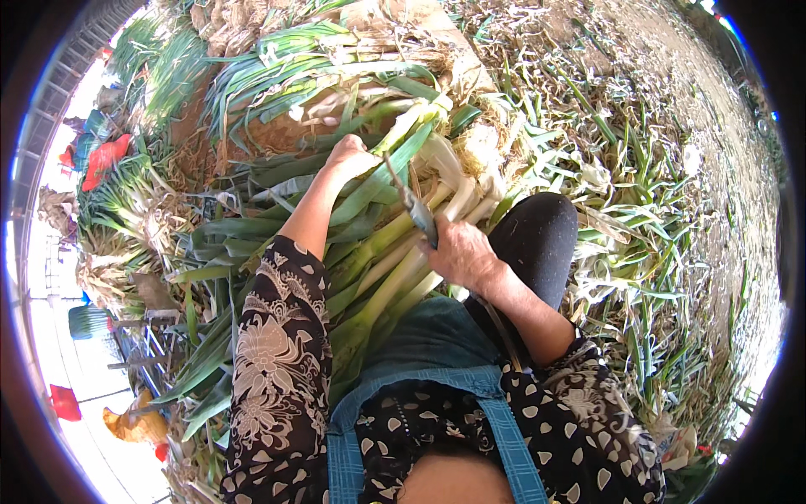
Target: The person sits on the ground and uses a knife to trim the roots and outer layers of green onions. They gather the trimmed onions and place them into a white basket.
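In the head view my left hand is closed around the green upper part of a leek, whose pale end points to the upper right. My right hand grips the handle of a thin-bladed tool, probably a knife. The tool's tip reaches up beside the held leek's leaves; whether it touches them I cannot tell. Below and between my hands, large leeks lie in a heap over my lap and a blue apron. Their rooted white ends lie at the upper right of the heap.
Trimmed leaves and husks litter the ground at the right. Bundles of green onions or leeks lie ahead, and more bundles at the left. A red bag is at the far left. My bent knee stands beside my right hand.
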Action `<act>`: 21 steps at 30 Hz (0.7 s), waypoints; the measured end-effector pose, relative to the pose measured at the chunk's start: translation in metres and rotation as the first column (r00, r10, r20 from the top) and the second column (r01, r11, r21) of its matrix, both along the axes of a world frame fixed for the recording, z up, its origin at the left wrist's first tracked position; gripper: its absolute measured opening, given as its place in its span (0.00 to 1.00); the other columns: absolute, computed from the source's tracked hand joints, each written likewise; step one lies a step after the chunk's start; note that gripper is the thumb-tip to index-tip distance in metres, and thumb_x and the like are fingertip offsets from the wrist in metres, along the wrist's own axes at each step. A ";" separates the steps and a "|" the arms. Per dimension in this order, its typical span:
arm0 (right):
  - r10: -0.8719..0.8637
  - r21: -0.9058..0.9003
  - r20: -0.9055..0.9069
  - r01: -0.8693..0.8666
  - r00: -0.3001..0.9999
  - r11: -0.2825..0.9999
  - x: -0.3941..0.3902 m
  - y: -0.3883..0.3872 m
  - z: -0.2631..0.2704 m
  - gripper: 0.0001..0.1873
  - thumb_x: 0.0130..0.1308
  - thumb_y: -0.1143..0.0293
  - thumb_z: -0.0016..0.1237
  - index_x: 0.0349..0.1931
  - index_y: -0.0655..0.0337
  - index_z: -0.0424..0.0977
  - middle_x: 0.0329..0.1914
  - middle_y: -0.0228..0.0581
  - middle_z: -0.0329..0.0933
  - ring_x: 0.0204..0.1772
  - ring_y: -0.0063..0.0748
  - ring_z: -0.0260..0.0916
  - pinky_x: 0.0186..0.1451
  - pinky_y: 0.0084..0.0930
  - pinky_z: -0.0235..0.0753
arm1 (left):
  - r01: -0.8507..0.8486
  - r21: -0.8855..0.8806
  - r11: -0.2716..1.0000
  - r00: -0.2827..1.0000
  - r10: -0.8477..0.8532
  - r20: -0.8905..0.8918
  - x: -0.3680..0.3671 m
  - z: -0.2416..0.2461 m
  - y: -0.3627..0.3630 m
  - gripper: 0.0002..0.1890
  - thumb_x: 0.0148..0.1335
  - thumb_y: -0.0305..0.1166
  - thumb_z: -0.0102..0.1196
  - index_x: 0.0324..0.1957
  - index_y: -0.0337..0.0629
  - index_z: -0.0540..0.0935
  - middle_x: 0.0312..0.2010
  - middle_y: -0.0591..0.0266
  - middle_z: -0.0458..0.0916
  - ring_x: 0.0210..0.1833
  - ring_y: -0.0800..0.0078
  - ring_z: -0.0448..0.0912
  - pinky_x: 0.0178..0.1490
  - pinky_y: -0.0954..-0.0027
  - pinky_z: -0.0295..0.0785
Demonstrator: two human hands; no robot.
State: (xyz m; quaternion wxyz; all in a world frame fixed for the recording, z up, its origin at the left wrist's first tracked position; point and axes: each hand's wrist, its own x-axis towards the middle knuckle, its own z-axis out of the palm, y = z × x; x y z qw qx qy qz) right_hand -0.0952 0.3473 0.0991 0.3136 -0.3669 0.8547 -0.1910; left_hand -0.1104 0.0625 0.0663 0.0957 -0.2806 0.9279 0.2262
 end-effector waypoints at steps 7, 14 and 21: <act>-0.023 0.018 -0.027 0.024 0.999 1.000 0.004 -0.002 0.008 0.20 0.59 0.62 0.50 0.46 0.69 0.72 0.42 0.61 0.79 0.48 0.57 0.79 0.54 0.44 0.76 | 0.040 -0.187 0.982 0.999 -0.046 -0.029 0.049 0.033 0.049 0.21 0.47 0.45 0.62 0.36 0.38 0.84 0.37 0.44 0.83 0.45 0.48 0.82 0.47 0.54 0.75; -0.026 -0.035 -0.048 0.025 0.999 0.999 0.011 0.010 0.007 0.22 0.62 0.60 0.50 0.48 0.70 0.69 0.42 0.62 0.79 0.49 0.59 0.78 0.56 0.44 0.76 | 0.179 -0.364 0.914 0.979 -0.202 -0.026 0.113 0.071 0.070 0.18 0.50 0.42 0.61 0.36 0.36 0.78 0.32 0.47 0.83 0.40 0.49 0.82 0.45 0.52 0.75; -0.092 -0.061 -0.114 0.086 0.989 0.994 0.012 0.009 0.004 0.23 0.65 0.54 0.49 0.42 0.72 0.70 0.32 0.61 0.79 0.42 0.58 0.79 0.49 0.45 0.78 | 0.167 -0.344 0.924 0.985 -0.174 0.011 0.156 0.085 0.078 0.17 0.52 0.40 0.61 0.34 0.35 0.75 0.32 0.46 0.82 0.40 0.48 0.80 0.45 0.51 0.73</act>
